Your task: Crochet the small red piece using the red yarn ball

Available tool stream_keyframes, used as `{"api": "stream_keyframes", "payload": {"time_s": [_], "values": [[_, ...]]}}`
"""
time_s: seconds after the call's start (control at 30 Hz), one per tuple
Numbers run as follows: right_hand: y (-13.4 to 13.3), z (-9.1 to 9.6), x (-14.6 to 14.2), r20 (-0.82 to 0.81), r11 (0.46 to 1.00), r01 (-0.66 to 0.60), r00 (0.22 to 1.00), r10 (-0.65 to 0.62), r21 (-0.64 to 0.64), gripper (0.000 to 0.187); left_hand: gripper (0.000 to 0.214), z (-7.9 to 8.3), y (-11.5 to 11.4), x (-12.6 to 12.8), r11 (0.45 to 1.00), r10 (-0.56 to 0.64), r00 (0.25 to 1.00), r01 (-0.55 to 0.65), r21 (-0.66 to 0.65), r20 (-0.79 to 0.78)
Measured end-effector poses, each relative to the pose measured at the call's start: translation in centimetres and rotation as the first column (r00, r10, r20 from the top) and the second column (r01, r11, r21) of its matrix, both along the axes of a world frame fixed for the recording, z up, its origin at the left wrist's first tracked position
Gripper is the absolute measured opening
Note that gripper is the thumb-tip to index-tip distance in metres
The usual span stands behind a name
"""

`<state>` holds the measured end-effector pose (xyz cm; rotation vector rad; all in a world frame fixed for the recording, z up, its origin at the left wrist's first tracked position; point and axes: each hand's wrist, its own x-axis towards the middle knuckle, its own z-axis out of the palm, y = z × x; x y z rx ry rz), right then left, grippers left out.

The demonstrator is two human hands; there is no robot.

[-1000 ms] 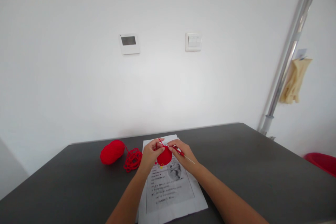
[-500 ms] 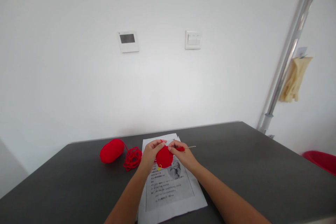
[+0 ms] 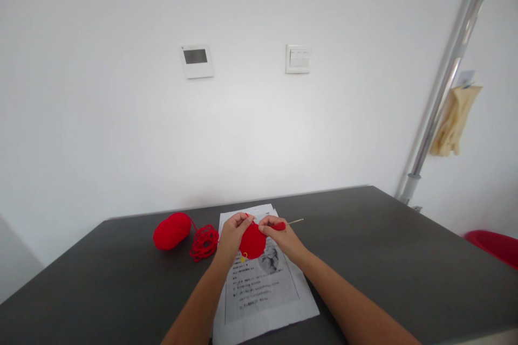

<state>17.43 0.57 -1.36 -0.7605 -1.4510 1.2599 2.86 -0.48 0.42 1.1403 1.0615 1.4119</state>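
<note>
My left hand (image 3: 236, 232) pinches the upper left edge of a round red crochet piece (image 3: 253, 241), a strand of yarn by its fingertips. A small yellow stitch marker (image 3: 243, 257) hangs from the piece's lower left edge. At its upper right edge, my right hand (image 3: 280, 233) is closed with thumb and fingers together. A crochet hook (image 3: 279, 226) with a red grip lies in this hand, its metal shaft sticking out to the right. The piece is held over printed paper sheets (image 3: 279, 315). Its contact with the right fingertips is too small to make out.
A red yarn ball (image 3: 172, 231) and a loose tangle of red yarn (image 3: 204, 243) lie left of the paper on the dark table (image 3: 121, 280). Behind is a white wall with a switch panel (image 3: 298, 59). Gloves (image 3: 456, 121) hang at the right.
The crochet piece has tilted slightly, and its yellow marker sits a little further left. The hook's shaft now slants a bit more upward. Both hands keep their grip.
</note>
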Motion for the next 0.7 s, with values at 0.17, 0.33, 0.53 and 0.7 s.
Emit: {"api": "stream_keyframes", "payload": {"time_s": [0.17,0.33,0.53,0.7], "values": [[-0.01,0.03,0.04,-0.007,1.000,-0.011,1.000,0.011,-0.003,0.012,0.030,-0.02,0.00,-0.06,1.000,0.014,1.000,-0.014,0.005,-0.011],[0.18,-0.12,0.04,-0.010,1.000,-0.015,1.000,0.015,0.001,0.012,0.029,-0.08,0.11,-0.10,1.000,0.026,1.000,-0.026,0.005,-0.010],[0.20,-0.14,0.08,-0.007,1.000,-0.013,1.000,0.013,0.013,0.014,0.030,-0.10,0.14,-0.09,0.999,0.034,0.999,-0.034,0.006,-0.003],[0.16,-0.08,0.15,0.003,1.000,-0.008,1.000,0.008,0.027,0.013,0.028,-0.17,0.24,-0.16,0.999,0.033,0.999,-0.034,0.012,0.008]]}}
